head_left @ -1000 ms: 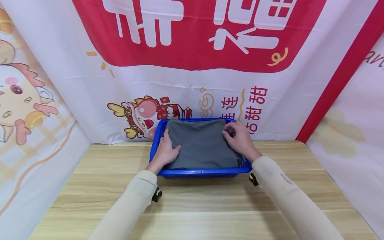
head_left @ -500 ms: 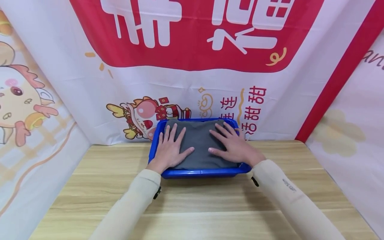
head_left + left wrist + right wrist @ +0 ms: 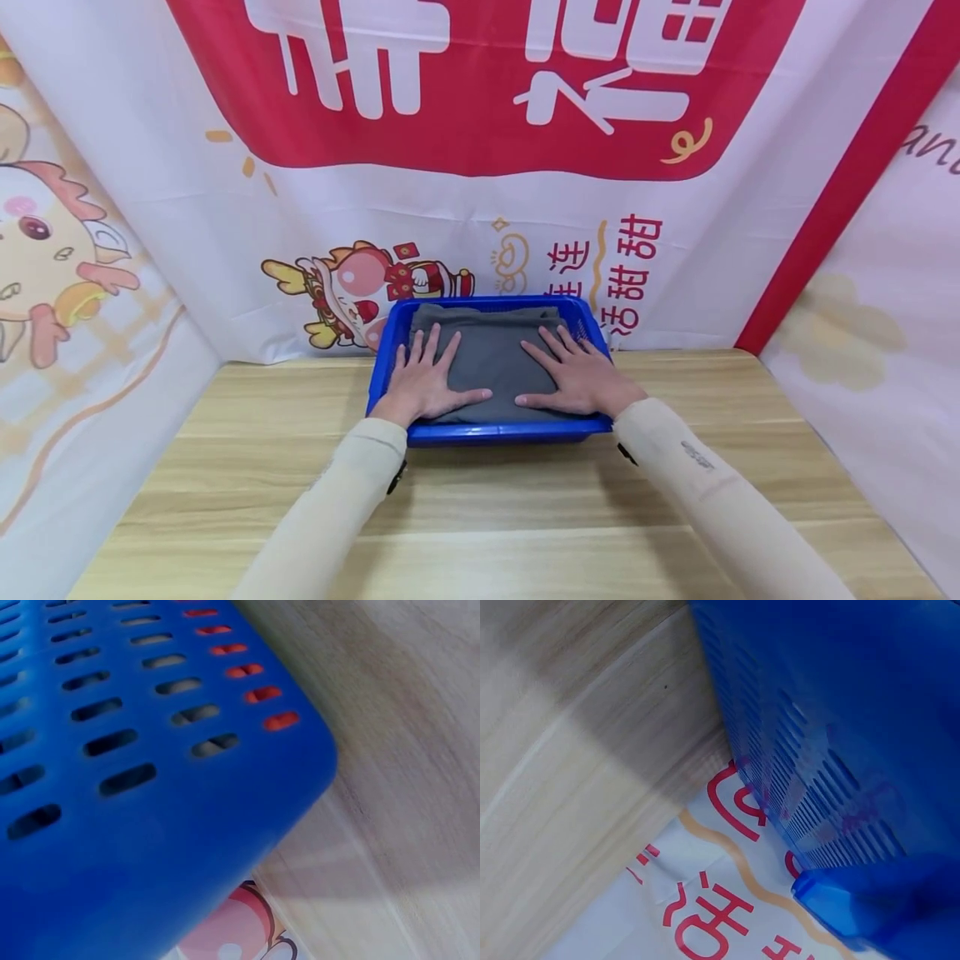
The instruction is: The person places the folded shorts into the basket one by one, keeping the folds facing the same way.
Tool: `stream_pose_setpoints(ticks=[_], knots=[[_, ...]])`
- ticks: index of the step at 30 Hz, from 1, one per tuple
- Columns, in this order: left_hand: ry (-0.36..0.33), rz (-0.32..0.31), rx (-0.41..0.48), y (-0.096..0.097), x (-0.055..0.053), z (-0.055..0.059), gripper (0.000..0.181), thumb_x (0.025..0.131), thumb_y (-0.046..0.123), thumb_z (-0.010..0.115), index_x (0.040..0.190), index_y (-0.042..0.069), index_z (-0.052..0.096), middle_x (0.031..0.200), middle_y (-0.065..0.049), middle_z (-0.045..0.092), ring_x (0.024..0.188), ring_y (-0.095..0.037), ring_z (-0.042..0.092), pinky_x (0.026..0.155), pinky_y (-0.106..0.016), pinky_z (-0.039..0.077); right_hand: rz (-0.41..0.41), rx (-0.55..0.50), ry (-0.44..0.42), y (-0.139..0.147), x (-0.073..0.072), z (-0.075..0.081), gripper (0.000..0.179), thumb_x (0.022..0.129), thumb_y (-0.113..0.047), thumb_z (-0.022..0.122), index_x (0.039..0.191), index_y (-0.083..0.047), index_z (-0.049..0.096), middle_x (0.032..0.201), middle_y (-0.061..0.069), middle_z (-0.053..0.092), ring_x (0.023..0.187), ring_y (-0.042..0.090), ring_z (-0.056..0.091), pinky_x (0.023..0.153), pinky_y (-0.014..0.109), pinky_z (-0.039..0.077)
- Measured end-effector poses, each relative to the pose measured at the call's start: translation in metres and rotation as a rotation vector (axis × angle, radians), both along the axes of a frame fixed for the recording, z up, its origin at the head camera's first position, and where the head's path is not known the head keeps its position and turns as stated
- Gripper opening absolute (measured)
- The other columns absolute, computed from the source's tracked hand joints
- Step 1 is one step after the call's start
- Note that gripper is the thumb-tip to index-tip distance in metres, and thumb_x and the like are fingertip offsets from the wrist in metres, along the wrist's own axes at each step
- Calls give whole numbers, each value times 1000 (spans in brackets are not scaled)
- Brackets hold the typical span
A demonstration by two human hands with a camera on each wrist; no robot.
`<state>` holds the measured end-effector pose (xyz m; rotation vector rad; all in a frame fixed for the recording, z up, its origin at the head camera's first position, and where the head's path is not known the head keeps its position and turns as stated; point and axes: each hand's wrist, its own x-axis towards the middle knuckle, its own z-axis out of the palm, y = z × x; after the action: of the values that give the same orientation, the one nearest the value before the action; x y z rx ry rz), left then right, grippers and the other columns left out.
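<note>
A folded dark grey cloth lies inside a blue plastic basket against the back wall. Fingers spread, my left hand rests flat on the cloth's left part. On its right part lies my right hand, also flat with spread fingers, its thumb pointing at the other thumb. The left wrist view is filled by the basket's slotted side, and no hand shows there. In the right wrist view the basket's other slotted wall stands at the right, again without the hand.
The basket stands on a light wood-grain table. Behind it hangs a white and red printed curtain with a cartoon dragon. More printed cloth hangs at the left side, and a pale one at the right.
My right hand, fingers bent at the cloth's right edge one second ago, has opened flat onto it. The left hand has moved from the left edge onto the cloth. The cloth's far edge has come nearer.
</note>
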<state>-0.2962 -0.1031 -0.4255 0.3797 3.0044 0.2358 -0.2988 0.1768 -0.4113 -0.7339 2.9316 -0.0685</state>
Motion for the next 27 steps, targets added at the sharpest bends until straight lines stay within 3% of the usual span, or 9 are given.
stream_pose_setpoints(ticks=[9, 19, 27], knots=[[-58, -7, -58, 4, 2, 3, 122, 72, 96, 44, 164, 26, 2, 169, -13, -8, 153, -42, -5, 120, -62, -3, -14, 135, 13, -2, -6, -7, 109, 75, -99, 24, 163, -36, 9, 170, 6, 2, 154, 36, 1, 121, 60, 12], [-107, -5, -79, 4, 1, 2, 124, 71, 96, 46, 164, 25, 4, 169, -15, -5, 153, -43, -2, 120, -62, -3, -17, 153, -9, -5, -7, -11, 110, 74, -99, 26, 163, -36, 10, 170, 6, 0, 154, 36, -1, 121, 61, 8], [-92, 7, -60, 3, 0, 0, 125, 71, 97, 45, 164, 26, 4, 169, -14, -7, 153, -42, -4, 120, -62, -3, -14, 149, -1, -6, -8, -14, 111, 73, -100, 22, 163, -37, 7, 170, 4, -1, 154, 35, -2, 121, 61, 9]])
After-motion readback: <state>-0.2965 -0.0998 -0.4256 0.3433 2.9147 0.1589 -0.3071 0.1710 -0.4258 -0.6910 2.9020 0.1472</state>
